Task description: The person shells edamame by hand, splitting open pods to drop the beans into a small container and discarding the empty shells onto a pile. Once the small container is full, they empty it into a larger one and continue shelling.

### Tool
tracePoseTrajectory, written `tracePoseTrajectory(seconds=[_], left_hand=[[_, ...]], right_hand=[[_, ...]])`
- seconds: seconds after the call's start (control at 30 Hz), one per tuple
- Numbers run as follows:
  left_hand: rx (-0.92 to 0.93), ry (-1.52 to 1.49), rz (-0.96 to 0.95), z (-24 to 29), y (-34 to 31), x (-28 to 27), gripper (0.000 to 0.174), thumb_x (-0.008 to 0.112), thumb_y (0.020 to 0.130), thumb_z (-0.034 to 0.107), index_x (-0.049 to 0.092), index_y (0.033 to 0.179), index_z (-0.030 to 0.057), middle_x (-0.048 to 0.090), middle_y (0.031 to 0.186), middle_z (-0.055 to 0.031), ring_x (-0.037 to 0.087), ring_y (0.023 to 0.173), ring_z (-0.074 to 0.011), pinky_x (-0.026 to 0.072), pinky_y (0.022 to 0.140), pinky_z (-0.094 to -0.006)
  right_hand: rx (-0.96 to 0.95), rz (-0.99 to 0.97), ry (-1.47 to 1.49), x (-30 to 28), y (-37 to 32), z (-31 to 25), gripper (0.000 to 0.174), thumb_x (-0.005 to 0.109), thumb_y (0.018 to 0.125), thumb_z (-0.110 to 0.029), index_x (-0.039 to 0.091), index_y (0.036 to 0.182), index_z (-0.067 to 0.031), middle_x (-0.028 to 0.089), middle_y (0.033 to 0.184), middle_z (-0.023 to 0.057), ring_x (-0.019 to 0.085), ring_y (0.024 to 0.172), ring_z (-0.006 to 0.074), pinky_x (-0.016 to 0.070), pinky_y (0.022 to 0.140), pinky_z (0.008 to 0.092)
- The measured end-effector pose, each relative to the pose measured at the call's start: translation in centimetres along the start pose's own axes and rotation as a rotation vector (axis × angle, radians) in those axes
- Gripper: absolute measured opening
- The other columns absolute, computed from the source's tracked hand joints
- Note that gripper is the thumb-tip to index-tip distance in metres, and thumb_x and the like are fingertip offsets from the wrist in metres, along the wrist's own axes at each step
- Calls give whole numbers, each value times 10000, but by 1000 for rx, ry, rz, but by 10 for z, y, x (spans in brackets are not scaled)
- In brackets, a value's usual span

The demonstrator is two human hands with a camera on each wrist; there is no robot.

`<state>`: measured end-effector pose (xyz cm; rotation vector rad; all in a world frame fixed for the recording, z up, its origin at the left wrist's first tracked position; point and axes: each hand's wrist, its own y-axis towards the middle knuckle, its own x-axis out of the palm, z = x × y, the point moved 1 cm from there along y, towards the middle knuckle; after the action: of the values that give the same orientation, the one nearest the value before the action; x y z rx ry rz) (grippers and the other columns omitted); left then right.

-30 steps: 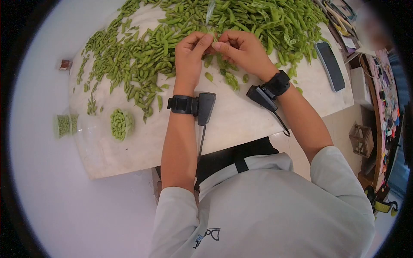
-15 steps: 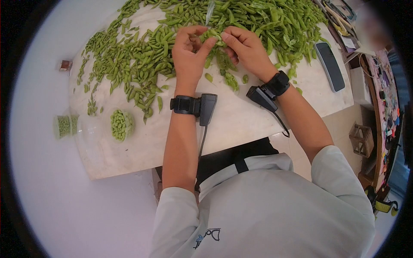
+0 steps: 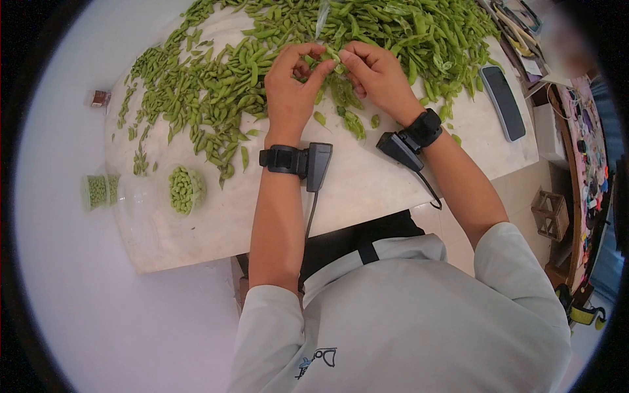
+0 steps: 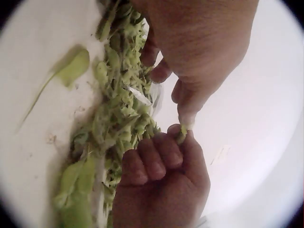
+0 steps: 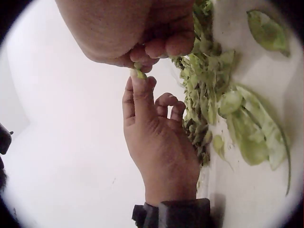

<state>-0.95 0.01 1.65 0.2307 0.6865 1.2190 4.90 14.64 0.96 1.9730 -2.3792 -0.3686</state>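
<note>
In the head view my left hand (image 3: 289, 88) and right hand (image 3: 385, 82) meet fingertip to fingertip over the far half of the table. Between them is a small green bean pod (image 5: 139, 71), pinched by the thumb and finger of each hand and mostly covered by the fingertips. The right hand's other fingers (image 4: 149, 164) are curled in toward the palm. Those of the left hand (image 5: 161, 142) bend loosely below the pinch. Split pods (image 3: 352, 123) lie on the table just under the hands.
A wide heap of green pods (image 3: 216, 92) covers the far side of the table (image 3: 367, 183). At the near left stands a clear cup of shelled beans (image 3: 185, 190), with another container of beans (image 3: 98, 190) beyond it. A phone (image 3: 503, 101) lies at the right edge.
The hands were close together a second ago, then drew slightly apart, the left shifting left and opening its pinch somewhat. Now the left fingertips are back against the pod at the right fingertips.
</note>
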Motion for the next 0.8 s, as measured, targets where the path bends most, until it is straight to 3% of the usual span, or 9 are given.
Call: tracePoseTrajectory(seconds=[0.3, 0.8], left_hand=[[-60, -80, -105, -6, 1, 1, 224, 683, 784, 79, 605, 991, 41, 582, 874, -6, 482, 684, -72, 422, 642, -217], [-112, -47, -130, -11, 0, 3, 236, 658, 812, 87, 607, 1036, 33, 582, 849, -24, 514, 697, -86, 433, 650, -219]], right_hand=[[-53, 23, -108, -1, 1, 3, 242, 527, 901, -228, 555, 796, -12, 444, 568, 5, 385, 514, 77, 341, 473, 258], [-22, 45, -116, 0, 2, 5, 260, 540, 886, -241, 557, 798, 3, 470, 576, 35, 409, 533, 94, 354, 490, 274]])
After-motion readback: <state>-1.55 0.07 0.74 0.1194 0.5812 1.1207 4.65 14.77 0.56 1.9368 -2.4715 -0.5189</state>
